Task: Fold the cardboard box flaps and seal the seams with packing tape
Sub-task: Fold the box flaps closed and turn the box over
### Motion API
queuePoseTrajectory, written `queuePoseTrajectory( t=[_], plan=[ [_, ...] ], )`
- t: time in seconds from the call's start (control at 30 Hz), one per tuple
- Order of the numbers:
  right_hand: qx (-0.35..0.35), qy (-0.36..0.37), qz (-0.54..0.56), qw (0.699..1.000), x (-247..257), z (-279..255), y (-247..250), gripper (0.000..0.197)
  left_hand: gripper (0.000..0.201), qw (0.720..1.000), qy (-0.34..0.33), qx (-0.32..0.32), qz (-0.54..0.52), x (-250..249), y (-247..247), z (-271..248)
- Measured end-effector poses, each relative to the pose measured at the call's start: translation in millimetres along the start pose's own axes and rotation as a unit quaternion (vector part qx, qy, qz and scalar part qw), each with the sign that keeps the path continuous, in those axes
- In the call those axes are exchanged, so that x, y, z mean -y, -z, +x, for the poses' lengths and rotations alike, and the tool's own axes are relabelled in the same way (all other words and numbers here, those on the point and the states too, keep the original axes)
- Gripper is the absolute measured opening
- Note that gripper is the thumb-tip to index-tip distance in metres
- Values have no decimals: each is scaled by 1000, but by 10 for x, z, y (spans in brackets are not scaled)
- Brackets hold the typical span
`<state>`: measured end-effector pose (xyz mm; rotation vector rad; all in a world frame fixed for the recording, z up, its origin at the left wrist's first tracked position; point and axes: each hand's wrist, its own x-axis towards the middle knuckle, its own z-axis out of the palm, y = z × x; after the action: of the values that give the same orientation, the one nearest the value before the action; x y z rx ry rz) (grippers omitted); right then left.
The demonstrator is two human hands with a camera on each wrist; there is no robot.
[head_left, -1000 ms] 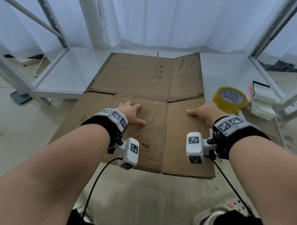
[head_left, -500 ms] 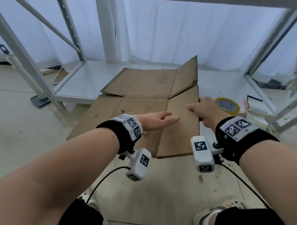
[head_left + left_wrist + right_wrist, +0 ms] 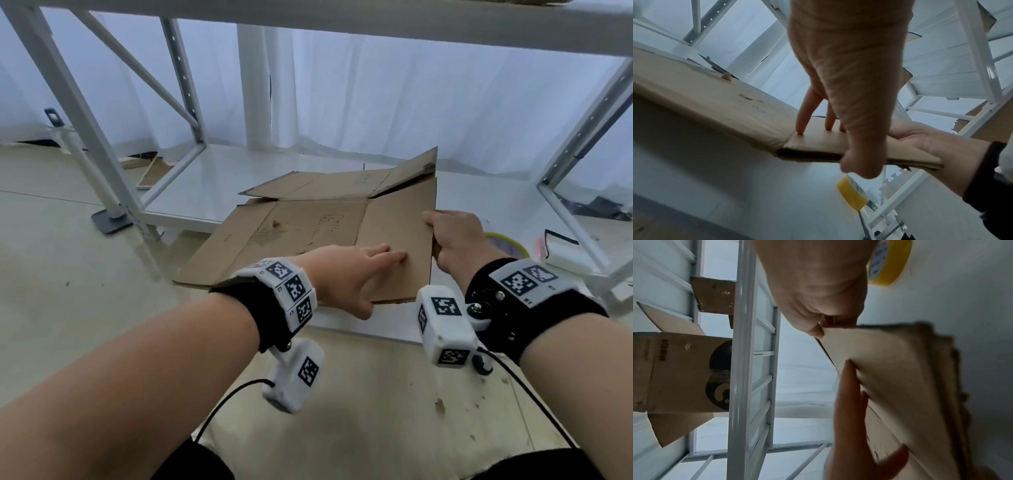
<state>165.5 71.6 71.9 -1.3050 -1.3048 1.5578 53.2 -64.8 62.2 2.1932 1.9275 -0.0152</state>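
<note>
A flattened brown cardboard box (image 3: 308, 226) lies partly on the floor, its right side lifted. My right hand (image 3: 452, 236) grips the right edge of the raised panel, thumb on top and fingers underneath, as the right wrist view shows at the cardboard's (image 3: 900, 369) corner. My left hand (image 3: 349, 270) lies on the same panel near its front edge. Its fingers (image 3: 803, 113) are straight on the cardboard's (image 3: 715, 104) top and the thumb hangs over the near edge. A yellow tape roll (image 3: 507, 241) sits on the floor right of the box, half hidden by my right hand.
White metal shelving surrounds the spot: a slanted post (image 3: 102, 164) at left, a frame (image 3: 582, 171) at right, a beam overhead. A low white shelf board (image 3: 212, 185) lies under the box's far end. White packets (image 3: 565, 253) lie at right. Another printed carton (image 3: 680, 373) stands behind.
My right hand went from lying on the panel to gripping its right edge and lifting it. My left hand slid right onto the raised panel. The view tilted up.
</note>
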Motion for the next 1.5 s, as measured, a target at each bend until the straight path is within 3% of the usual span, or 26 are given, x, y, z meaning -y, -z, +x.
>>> queuePoseTrajectory(
  t=[0.1, 0.17, 0.3, 0.37, 0.47, 0.53, 0.67, 0.73, 0.83, 0.93, 1.03, 1.13, 1.2, 1.23, 1.3, 1.37, 1.43, 1.5],
  plan=[
    [4, -31, 22, 999, -29, 0, -103, 15, 99, 997, 16, 18, 69, 52, -23, -24],
    [24, -36, 55, 998, -10, 10, -143, 22, 85, 996, 25, -1, 87, 89, -68, -35],
    [188, -87, 112, 972, 215, -123, -178, 6, 58, 982, 103, -150, 50, 199, 105, -83],
    [275, -102, 73, 953, 320, -216, -213, 33, 47, 966, 151, -211, -8, 335, 282, -150],
    [297, -25, 31, 954, 435, -312, -347, 74, 34, 926, 152, -316, -138, 469, 546, -288],
    [303, 8, 31, 953, 480, -344, -427, 81, 23, 885, 110, -368, -263, 454, 693, -333],
    [329, 59, 19, 942, 589, -374, -436, 51, 20, 794, 76, -482, -361, 359, 1025, -384],
    [321, 79, 15, 943, 643, -385, -383, 37, 20, 770, 88, -529, -347, 385, 1143, -409],
    [283, 127, 23, 950, 764, -385, -312, 54, 26, 793, 90, -551, -245, 474, 1332, -413],
    [189, 244, -62, 949, 1060, -408, -318, 86, 29, 812, 88, -558, -147, 544, 1633, -435],
    [110, 335, -199, 915, 1483, -481, -317, 102, 30, 791, 97, -594, -112, 567, 1943, -499],
    [34, 403, -330, 853, 1805, -617, -335, 102, 29, 771, 82, -627, -77, 476, 2178, -605],
    [-11, 438, -352, 827, 1958, -721, -387, 93, 28, 774, 58, -630, -23, 355, 2270, -708],
    [-16, 452, -332, 828, 2020, -772, -408, 82, 28, 777, 46, -628, 1, 299, 2296, -784],
    [20, 475, -262, 840, 2081, -811, -433, 47, 27, 787, 21, -616, 23, 202, 2313, -962],
    [54, 493, -228, 838, 2030, -818, -457, 26, 27, 825, 22, -563, 35, 139, 2298, -1166],
    [41, 501, -208, 839, 1912, -801, -473, 20, 32, 873, 86, -475, 65, 200, 2232, -1354],
    [17, 499, -174, 849, 1812, -780, -465, 17, 38, 894, 186, -400, 78, 421, 2133, -1558]
  ],
)
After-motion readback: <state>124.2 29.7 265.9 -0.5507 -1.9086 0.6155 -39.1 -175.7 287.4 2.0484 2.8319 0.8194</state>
